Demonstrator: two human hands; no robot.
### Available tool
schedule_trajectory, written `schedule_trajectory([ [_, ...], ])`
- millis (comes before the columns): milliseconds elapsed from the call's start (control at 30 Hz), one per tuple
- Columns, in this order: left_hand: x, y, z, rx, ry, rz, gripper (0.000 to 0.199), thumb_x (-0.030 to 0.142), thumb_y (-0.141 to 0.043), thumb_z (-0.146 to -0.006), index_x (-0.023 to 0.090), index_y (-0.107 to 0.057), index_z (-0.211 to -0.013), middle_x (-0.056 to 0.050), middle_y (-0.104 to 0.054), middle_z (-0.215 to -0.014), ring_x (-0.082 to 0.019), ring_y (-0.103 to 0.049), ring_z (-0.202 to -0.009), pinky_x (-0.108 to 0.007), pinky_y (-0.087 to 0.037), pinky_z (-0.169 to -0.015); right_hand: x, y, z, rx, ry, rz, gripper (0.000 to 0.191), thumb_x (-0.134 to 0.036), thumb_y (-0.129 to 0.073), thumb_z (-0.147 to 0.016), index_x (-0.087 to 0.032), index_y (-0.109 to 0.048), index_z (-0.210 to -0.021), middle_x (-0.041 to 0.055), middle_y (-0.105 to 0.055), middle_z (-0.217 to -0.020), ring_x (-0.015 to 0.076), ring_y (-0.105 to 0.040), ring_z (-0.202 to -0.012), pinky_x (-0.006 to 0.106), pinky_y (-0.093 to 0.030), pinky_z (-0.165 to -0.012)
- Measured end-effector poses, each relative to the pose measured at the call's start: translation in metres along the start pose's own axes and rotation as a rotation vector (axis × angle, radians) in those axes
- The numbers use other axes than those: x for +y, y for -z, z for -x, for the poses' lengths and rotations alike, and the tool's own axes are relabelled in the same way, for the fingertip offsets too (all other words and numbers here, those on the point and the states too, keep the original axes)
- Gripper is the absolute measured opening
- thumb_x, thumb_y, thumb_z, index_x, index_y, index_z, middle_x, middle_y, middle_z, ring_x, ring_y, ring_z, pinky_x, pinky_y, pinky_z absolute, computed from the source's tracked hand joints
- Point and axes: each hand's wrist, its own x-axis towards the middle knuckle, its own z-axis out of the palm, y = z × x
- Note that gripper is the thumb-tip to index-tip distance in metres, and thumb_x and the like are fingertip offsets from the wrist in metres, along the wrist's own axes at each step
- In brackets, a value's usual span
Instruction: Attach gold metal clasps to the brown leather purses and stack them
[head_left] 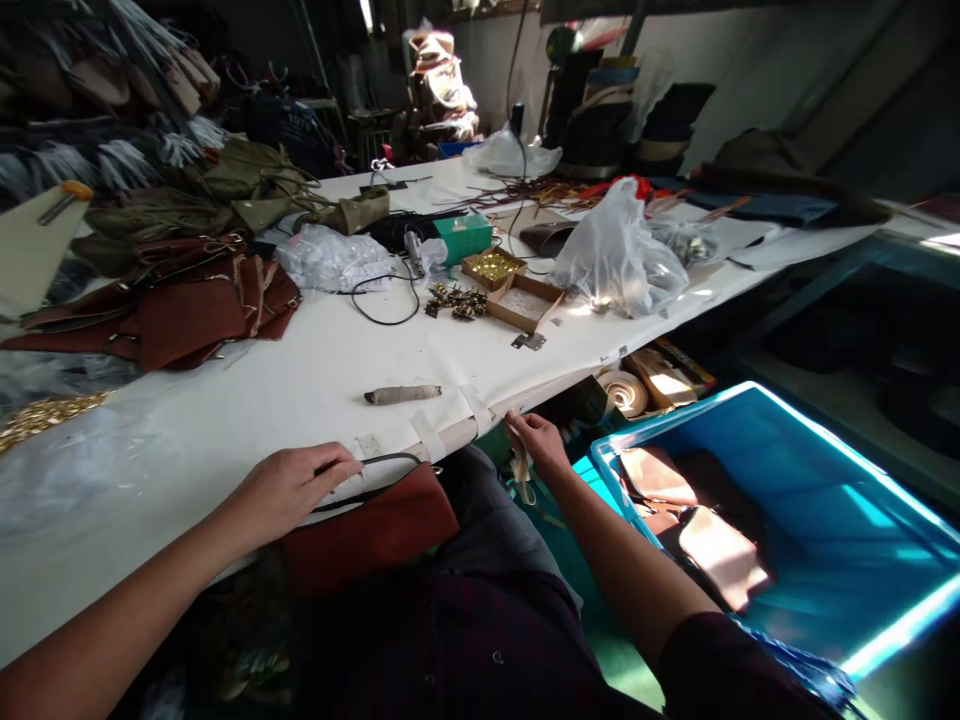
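Note:
A reddish-brown leather bag (375, 525) hangs over the near table edge, against my lap. My left hand (296, 485) is closed at the edge, fingers on the thin dark strap (394, 458) that runs to a small metal ring at the bag's corner. To the right, at the same edge, my right hand (536, 440) is pinched shut on a narrow pale strip (520, 468) that dangles below the fingers. A wrapped stick-like tool (403, 395) lies on the table just beyond my hands.
On the white table (315, 370) are stacked brown bags (191, 310), a box of gold hardware (493, 266), an open cardboard box (525, 303), loose metal fittings (456, 302) and a plastic bag (619, 255). A blue bin (847, 480) holding brown leather pieces stands at right.

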Motion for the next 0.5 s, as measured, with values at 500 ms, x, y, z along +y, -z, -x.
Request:
schedule_trajectory([
  [500, 0.057, -0.02, -0.044, -0.257, -0.141, 0.544, 0.032, 0.042, -0.077, -0.085, 0.019, -0.077, -0.107, -0.001, -0.079, -0.094, -0.018, -0.069, -0.083, -0.026, -0.048, -0.074, -0.026, -0.002, 0.122, -0.697, 0.06, -0.422, 0.056, -0.066, -0.08, -0.083, -0.019, -0.079, -0.113, 0.0083, -0.08, -0.099, 0.0322, -0.075, -0.093, 0.043, -0.06, -0.084],
])
